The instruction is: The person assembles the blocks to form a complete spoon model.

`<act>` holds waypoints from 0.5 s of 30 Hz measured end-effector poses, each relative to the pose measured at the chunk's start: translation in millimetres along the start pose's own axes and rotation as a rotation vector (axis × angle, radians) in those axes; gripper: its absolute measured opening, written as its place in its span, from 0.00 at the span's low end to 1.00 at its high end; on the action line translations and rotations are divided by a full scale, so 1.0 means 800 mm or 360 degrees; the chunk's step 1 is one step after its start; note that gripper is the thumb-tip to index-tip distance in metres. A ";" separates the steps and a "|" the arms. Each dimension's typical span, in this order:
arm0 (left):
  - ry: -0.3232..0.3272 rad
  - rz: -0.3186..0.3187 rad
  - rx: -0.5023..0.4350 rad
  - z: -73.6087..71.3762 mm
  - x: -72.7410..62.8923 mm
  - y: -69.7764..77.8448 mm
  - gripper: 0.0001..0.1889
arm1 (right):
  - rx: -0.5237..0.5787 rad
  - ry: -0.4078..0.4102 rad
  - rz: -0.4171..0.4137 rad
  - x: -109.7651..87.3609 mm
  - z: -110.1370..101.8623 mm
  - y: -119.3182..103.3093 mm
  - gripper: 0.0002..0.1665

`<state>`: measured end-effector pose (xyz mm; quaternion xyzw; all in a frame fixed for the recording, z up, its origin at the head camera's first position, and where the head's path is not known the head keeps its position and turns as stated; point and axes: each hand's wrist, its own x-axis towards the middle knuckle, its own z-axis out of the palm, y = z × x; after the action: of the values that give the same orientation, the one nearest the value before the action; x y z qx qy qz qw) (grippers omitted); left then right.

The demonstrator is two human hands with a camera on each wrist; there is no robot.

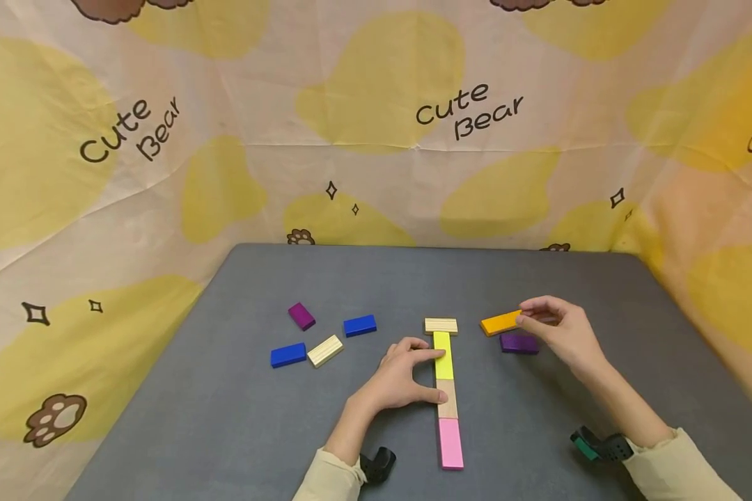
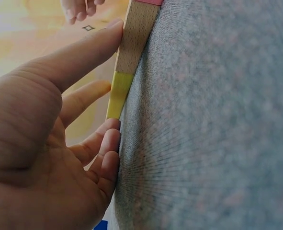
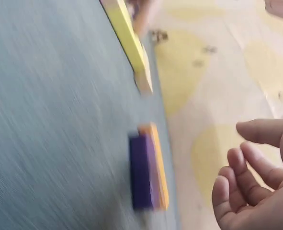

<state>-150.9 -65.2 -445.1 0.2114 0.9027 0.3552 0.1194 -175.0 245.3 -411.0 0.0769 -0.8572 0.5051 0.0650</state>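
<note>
A line of blocks runs away from the person: a pink block (image 1: 450, 444) nearest, then a natural wood block (image 1: 447, 399), a yellow block (image 1: 443, 362), and a pale ridged block (image 1: 441, 325) laid crosswise at the far end. My left hand (image 1: 401, 379) reaches over from the left, its thumb on the wood block and index fingertip at the yellow one, other fingers low against the table. My right hand (image 1: 567, 330) hovers with nothing in it, fingers loosely bent. In the head view it overlaps the end of an orange block (image 1: 500, 323); a purple block (image 1: 519, 343) lies beside that.
On the left of the grey table (image 1: 182, 417) lie a magenta block (image 1: 301, 316), a blue block (image 1: 360, 325), another blue block (image 1: 288, 355) and a pale ridged block (image 1: 325, 351). A printed cloth (image 1: 376, 104) hangs behind and along the sides.
</note>
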 end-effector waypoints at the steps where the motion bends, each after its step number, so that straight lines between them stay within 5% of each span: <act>1: -0.0002 -0.0002 0.0000 0.000 0.000 0.000 0.37 | -0.0005 0.0014 -0.0009 0.006 -0.007 0.005 0.19; 5: -0.0011 -0.0014 -0.0015 0.000 0.002 0.000 0.38 | 0.0050 -0.0006 0.0053 0.029 -0.028 0.023 0.22; 11: -0.0013 -0.0022 -0.0030 -0.001 0.003 0.001 0.38 | 0.0533 -0.0145 0.0299 0.058 -0.042 0.058 0.26; 15: -0.0028 -0.0030 -0.0044 0.000 0.002 0.002 0.37 | 0.0632 -0.0278 0.0349 0.071 -0.043 0.086 0.31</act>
<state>-151.8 -63.4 -444.2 0.2045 0.8985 0.3647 0.1335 -243.2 304.6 -442.4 0.0381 -0.7467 0.6591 -0.0809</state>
